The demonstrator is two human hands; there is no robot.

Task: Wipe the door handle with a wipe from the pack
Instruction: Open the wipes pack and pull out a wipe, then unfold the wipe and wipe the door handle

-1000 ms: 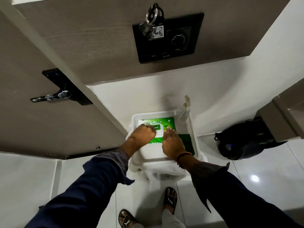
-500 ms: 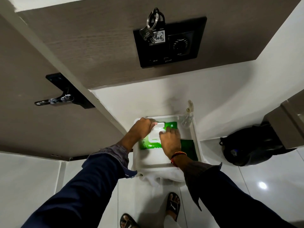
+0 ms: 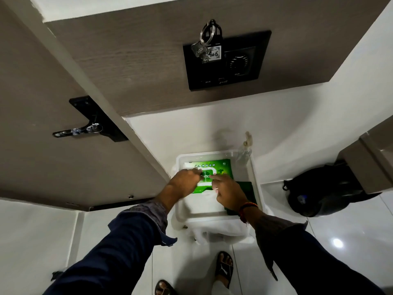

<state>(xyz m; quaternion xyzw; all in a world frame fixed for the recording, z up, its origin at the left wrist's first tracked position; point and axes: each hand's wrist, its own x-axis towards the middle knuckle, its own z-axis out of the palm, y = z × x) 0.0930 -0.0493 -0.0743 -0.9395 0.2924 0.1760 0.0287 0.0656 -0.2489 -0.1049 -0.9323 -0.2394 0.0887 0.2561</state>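
Observation:
A green wipe pack (image 3: 221,167) lies flat in a white plastic tray (image 3: 254,179) low against the wall. My left hand (image 3: 182,185) holds the pack at its left side, fingertips at the white lid. My right hand (image 3: 227,191) pinches at the lid's right edge, and I cannot tell whether the lid is lifted. Both hands hide the pack's near half. The chrome door handle (image 3: 76,131) sticks out from a black plate on the brown door at the left, well above and away from both hands.
A clear spray bottle (image 3: 244,149) stands in the tray's far right corner, and a dark green cloth (image 3: 246,186) lies beside the pack. A key with a 406 tag (image 3: 209,50) hangs on a black wall panel. A black bag (image 3: 319,192) sits on the floor at the right.
Both hands slid toward the near side of the pack, uncovering its printed top. The white flap seen half a second ago no longer shows. The view shifted slightly.

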